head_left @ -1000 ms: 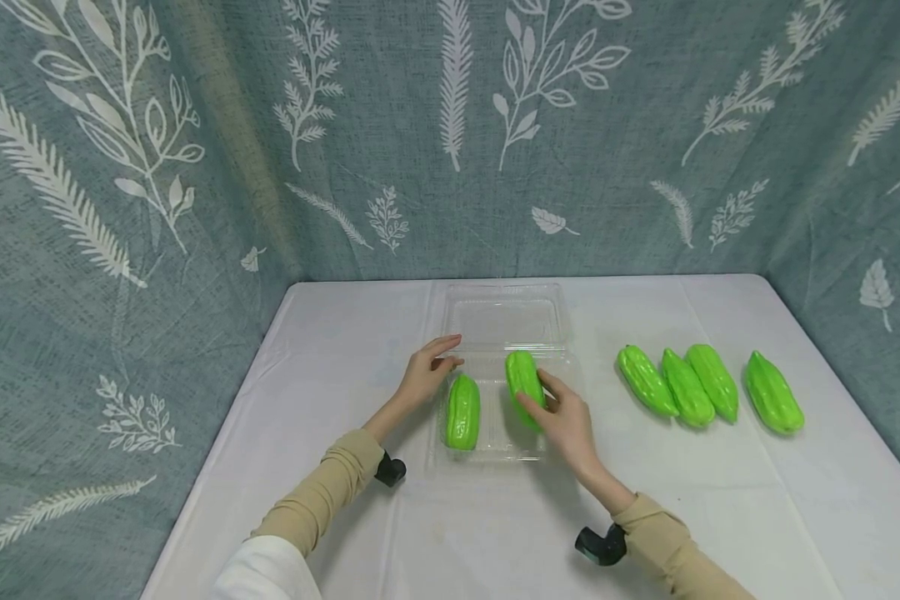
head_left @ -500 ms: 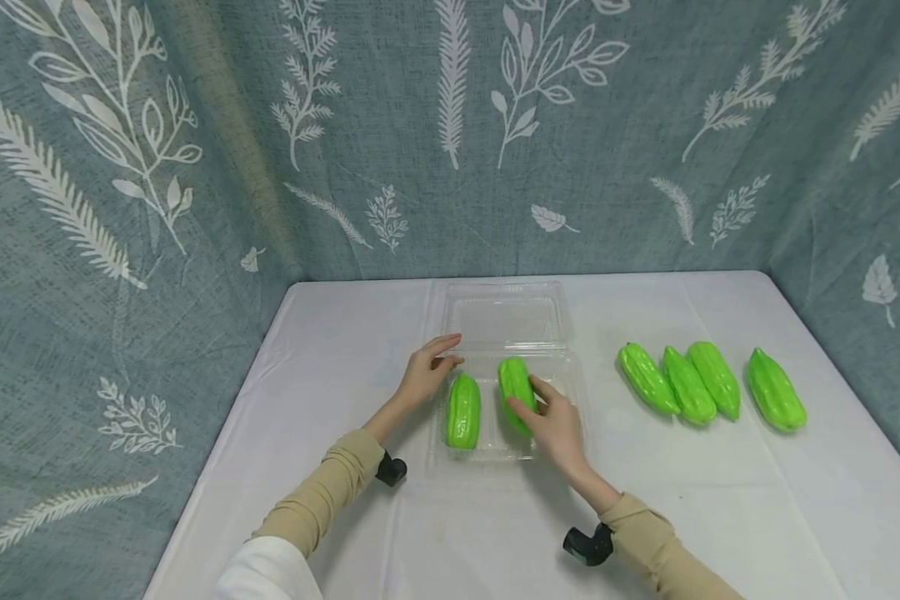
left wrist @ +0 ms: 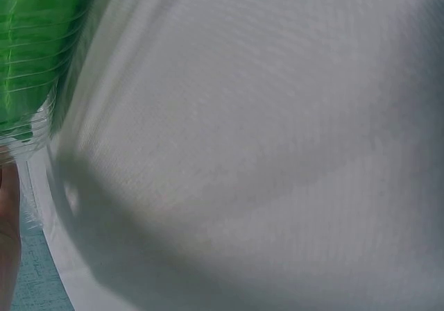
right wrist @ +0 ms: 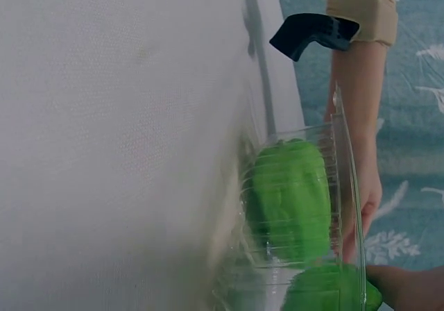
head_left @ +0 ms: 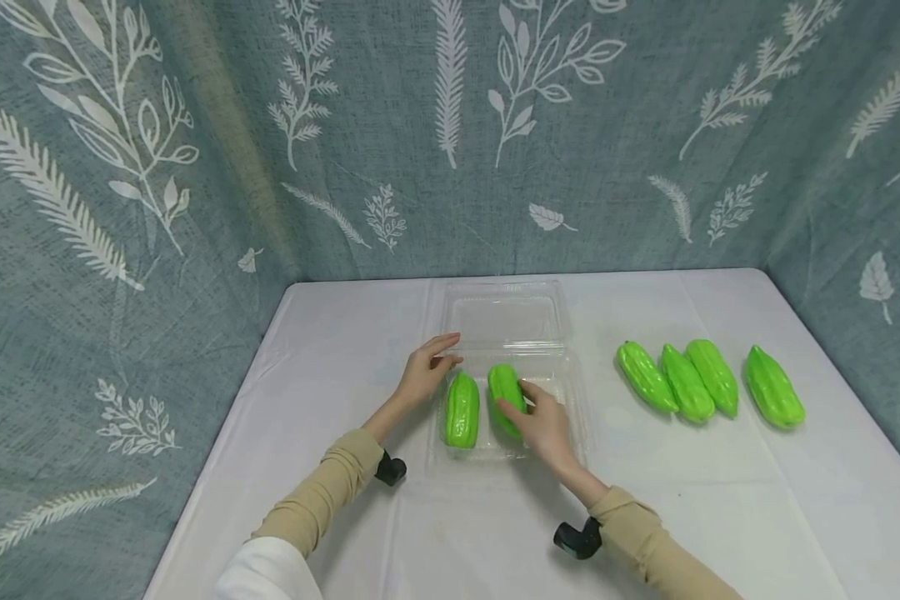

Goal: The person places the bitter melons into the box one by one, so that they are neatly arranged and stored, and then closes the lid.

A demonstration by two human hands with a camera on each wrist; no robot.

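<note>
My right hand (head_left: 546,425) holds a glossy green ribbed gourd (head_left: 506,397) between thumb and fingers, over the right half of the clear plastic clamshell box (head_left: 562,392). A second gourd (head_left: 462,412) lies lengthwise along the left side of the box. At the left rim my left hand (head_left: 420,377) rests with fingers extended and holds no gourd. Through the box wall in the right wrist view appear the lying gourd (right wrist: 293,198) and, lower down, the held gourd (right wrist: 326,289). The left wrist view catches only part of a gourd (left wrist: 31,44) and some fingers (left wrist: 8,221).
The box's lid (head_left: 504,315) lies folded back behind it. To the right, several more green gourds (head_left: 688,385) lie on the white-covered table (head_left: 330,333), one (head_left: 772,387) apart from the others. A blue-green leaf-patterned curtain (head_left: 420,167) surrounds the table's back and sides.
My right hand has moved left and slightly nearer with its gourd, bringing it closer to the one lying in the box. The left hand has stayed in place.
</note>
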